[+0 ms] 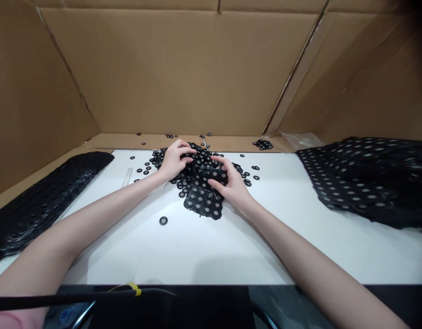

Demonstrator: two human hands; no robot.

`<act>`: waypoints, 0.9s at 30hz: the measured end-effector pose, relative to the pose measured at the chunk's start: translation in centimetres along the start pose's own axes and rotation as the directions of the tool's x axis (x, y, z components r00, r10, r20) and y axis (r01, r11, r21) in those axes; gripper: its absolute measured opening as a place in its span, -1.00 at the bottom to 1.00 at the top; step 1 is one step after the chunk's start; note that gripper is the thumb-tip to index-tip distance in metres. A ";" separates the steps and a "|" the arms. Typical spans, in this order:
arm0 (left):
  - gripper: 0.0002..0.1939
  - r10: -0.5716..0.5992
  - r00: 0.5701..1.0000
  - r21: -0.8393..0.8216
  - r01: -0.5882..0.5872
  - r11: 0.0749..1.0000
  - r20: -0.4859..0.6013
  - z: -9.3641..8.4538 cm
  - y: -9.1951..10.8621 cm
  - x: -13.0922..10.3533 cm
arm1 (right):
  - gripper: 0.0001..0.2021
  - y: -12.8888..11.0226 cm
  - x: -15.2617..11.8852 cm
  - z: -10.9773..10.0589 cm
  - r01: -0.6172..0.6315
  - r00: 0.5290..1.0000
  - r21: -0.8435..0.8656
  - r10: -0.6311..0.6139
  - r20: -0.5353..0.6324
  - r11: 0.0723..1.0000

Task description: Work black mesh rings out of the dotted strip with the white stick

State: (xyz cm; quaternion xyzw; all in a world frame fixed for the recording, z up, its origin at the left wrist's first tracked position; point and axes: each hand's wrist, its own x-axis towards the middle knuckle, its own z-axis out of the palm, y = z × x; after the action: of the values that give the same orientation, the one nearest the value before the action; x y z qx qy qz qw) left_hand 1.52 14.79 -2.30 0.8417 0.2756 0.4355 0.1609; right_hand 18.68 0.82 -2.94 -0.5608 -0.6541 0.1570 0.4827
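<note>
A black sheet of joined rubber-like discs with grey centres [204, 201] is folded over between my two hands, its lower flap hanging toward me onto the white table. My left hand [176, 161] has its fingers curled and its thumb below, gripping the sheet's upper left part. On the right side, my right hand [233, 185] pinches the folded edge between thumb and fingers. Behind and around the sheet lies a heap of loose black discs [158, 157]. One single disc [163, 221] lies apart, nearer to me.
A long black bundle [49, 196] lies at the left. Black dotted sheeting [365, 178] is piled at the right. A clear plastic strip [127, 177] lies left of the heap. A small disc cluster [263, 145] sits at the back. Cardboard walls [183, 73] enclose the table [156, 260].
</note>
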 end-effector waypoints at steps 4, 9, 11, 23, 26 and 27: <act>-0.70 0.019 1.000 0.157 -0.021 0.987 0.013 0.3 0.4 -0.2 | -0.44 0.7 0.3 0.1 -0.048 0.998 0.097 0.052 -0.047 0.994; -0.57 0.201 0.979 -0.107 -0.198 0.974 0.026 0.5 2.7 -1.2 | -0.43 0.7 0.5 0.0 -0.070 0.989 0.188 0.092 -0.115 0.980; -0.56 0.362 0.924 -0.151 -0.344 0.927 0.119 1.1 3.5 -1.9 | -0.43 0.7 0.5 -0.1 -0.081 0.986 0.209 0.109 -0.127 0.975; -0.75 0.207 0.976 -0.169 -0.194 0.966 0.064 2.0 3.7 -3.5 | -0.65 0.3 1.1 -1.2 -0.076 0.997 0.104 0.079 -0.021 0.992; -0.70 0.203 0.974 -0.200 -0.180 0.963 0.097 2.0 3.8 -3.4 | -0.63 0.4 1.2 -1.5 -0.094 0.995 0.106 0.095 -0.007 0.990; -0.71 0.204 0.974 -0.193 -0.182 0.964 0.102 2.0 3.8 -3.4 | -0.62 0.5 1.2 -1.5 -0.107 0.994 0.122 0.108 0.001 0.987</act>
State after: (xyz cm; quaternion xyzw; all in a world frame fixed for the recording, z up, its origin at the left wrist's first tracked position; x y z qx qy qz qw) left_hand 2.78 9.68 -3.65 0.8713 0.1409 0.4205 0.2103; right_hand 20.29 1.53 -2.02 -0.5653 -0.6107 0.2207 0.5087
